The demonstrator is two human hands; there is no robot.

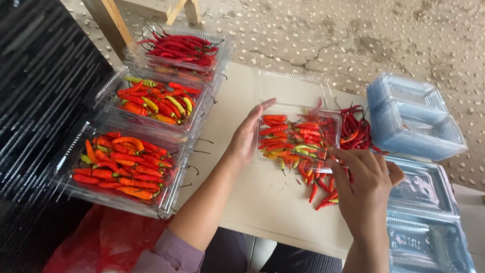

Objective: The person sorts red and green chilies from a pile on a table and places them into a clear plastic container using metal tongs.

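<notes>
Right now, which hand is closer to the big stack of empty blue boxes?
Right. The right hand sits over loose chilies just left of the stack of empty boxes; the left hand rests on the far side of the open tray.

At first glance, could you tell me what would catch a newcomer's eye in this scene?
Three filled clear boxes of chillies line the table's left side. In the middle, the left hand steadies an open clear box while the right hand works at loose red chillies beside it. Empty clear boxes stack at right.
</notes>
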